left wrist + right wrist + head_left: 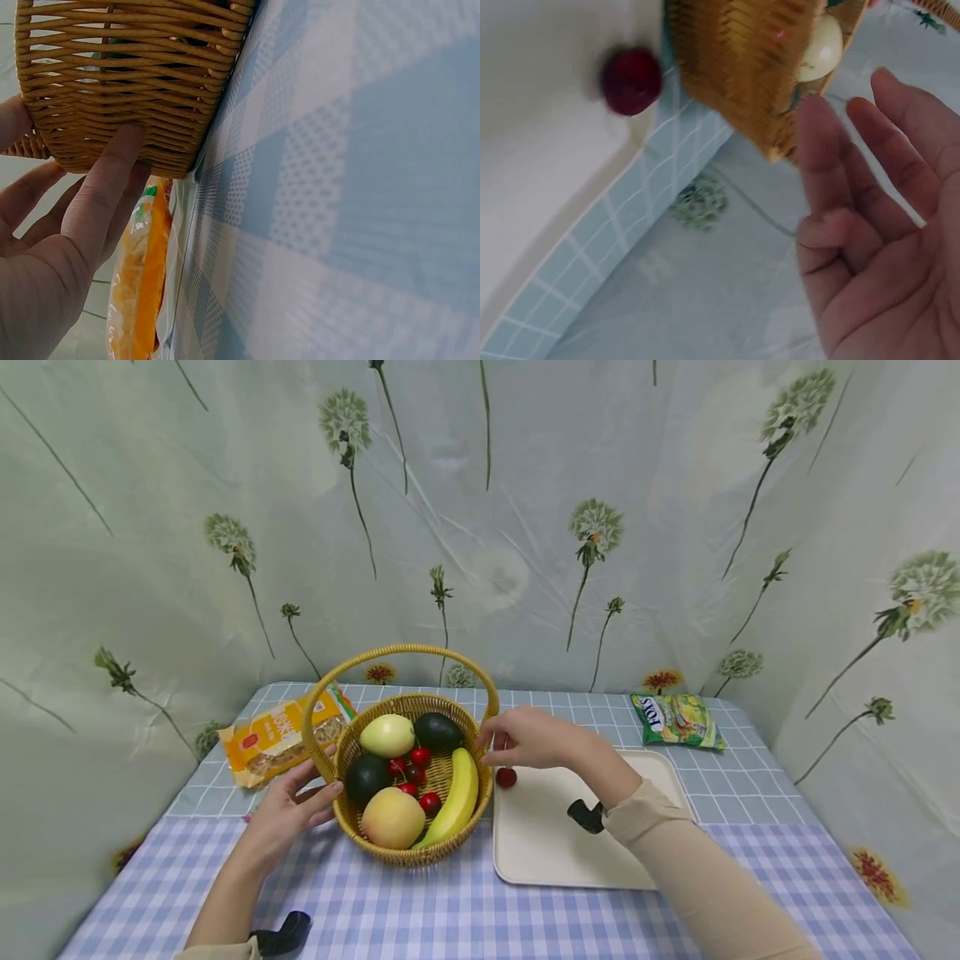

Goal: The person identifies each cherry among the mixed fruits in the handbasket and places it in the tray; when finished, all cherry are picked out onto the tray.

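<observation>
A wicker basket [408, 858] with a tall arched handle stands on the cloth. Inside it lie a banana [461, 789], a peach [392, 818], a pale yellow-green fruit [387, 736], two dark avocado-like fruits [438, 732] and several red cherries [430, 803]. My left hand [288, 806] touches the basket's left side with extended fingers, a fingertip against the weave in the left wrist view. Beside the right rim, my right hand [528, 739] hovers with loosely bent fingers and nothing in them. Below it, one dark red cherry [631, 81] rests at the left edge of a cream tray [555, 852].
An orange food packet [266, 739] lies behind and left of the basket. Past the tray's far right corner is a green snack bag [678, 721]. Checked cloths [420, 918] cover the table, and a dandelion-print curtain [502, 527] hangs close behind and at both sides.
</observation>
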`<state>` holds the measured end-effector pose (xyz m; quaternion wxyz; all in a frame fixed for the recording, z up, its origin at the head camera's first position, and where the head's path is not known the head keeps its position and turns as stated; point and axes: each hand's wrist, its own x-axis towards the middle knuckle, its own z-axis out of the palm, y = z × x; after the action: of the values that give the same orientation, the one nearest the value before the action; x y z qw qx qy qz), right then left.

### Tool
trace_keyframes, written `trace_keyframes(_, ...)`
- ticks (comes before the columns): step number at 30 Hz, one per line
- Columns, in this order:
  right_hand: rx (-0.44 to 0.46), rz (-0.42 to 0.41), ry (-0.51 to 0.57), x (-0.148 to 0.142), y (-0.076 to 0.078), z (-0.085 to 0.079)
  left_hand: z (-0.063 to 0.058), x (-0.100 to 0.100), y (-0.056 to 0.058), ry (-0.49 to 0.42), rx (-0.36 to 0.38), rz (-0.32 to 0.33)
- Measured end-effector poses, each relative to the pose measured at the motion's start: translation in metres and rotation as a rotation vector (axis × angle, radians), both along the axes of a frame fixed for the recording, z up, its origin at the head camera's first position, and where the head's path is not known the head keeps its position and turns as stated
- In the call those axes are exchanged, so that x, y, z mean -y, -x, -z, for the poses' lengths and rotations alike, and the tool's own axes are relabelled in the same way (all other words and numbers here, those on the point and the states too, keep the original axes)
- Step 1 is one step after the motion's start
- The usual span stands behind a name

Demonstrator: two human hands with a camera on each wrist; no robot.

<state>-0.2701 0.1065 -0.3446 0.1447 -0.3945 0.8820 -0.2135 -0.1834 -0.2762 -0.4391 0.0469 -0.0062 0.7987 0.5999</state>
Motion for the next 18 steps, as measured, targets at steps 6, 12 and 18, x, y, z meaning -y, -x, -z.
trace_keyframes(6,0.045,-0.029,-0.048,0.019,-0.011,-0.006,-0.001,0.001,-0.002,-0.007,-0.017,-0.001)
trace_keyframes(12,-0.007,-0.059,-0.071,0.036,-0.012,-0.008,-0.001,0.001,-0.001,-0.028,-0.012,0.004)
trace_keyframes(18,0.019,-0.058,-0.123,0.053,-0.007,-0.005,0.002,0.0,-0.003,-0.055,-0.014,0.008)
